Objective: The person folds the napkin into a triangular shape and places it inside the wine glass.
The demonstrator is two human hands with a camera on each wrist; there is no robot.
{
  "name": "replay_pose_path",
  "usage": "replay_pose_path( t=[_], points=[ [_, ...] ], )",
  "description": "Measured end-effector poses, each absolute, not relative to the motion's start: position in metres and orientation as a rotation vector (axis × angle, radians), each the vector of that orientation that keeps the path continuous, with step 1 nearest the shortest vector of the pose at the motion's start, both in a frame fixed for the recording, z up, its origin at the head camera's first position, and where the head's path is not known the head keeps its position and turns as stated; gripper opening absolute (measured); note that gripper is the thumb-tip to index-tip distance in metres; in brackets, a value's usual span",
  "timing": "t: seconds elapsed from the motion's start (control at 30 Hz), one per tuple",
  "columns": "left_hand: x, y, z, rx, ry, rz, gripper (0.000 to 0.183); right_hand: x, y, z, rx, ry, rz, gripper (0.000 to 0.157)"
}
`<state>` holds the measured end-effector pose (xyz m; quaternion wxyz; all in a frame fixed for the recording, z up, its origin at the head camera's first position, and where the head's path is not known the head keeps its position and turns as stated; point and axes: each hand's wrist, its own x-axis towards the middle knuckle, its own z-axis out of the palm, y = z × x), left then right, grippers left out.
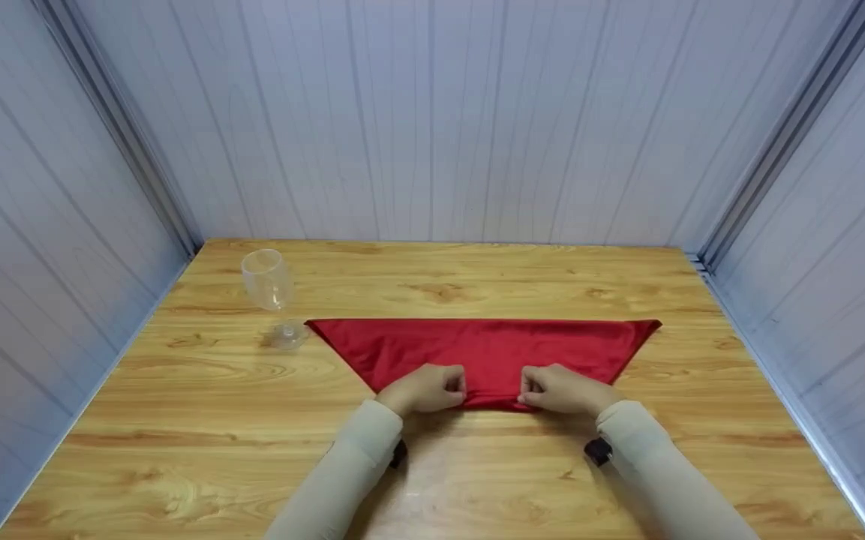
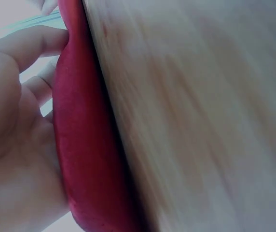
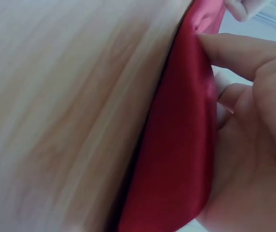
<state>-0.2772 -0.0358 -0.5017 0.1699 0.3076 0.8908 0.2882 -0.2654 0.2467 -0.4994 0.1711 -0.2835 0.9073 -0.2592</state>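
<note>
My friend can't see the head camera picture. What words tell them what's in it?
A person's left hand and right hand grip the near edge of a shiny red cloth on a wood-grain table. A clear wine glass stands left of the cloth, with a pale panelled wall beyond.

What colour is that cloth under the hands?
The cloth is red, best seen in the head view.
</note>
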Motion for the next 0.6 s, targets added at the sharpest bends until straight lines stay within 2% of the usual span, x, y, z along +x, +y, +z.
replay_pose_path(
  t=[0.13, 0.37, 0.6],
  points=[
    [-0.278, -0.036, -0.502, 0.897, 2.536, 0.782, 0.005, -0.265, 0.250, -0.502, -0.798, 2.585, -0.719, 0.015],
    [-0.279, -0.038, -0.503, 0.906, 2.535, 0.757, 0.008, -0.261, 0.257, -0.500, -0.826, 2.527, -0.760, 0.007],
    [-0.278, -0.036, -0.503, 0.883, 2.564, 0.769, 0.007, -0.255, 0.256, -0.500, -1.016, 2.698, -0.704, 0.011]
  ],
)
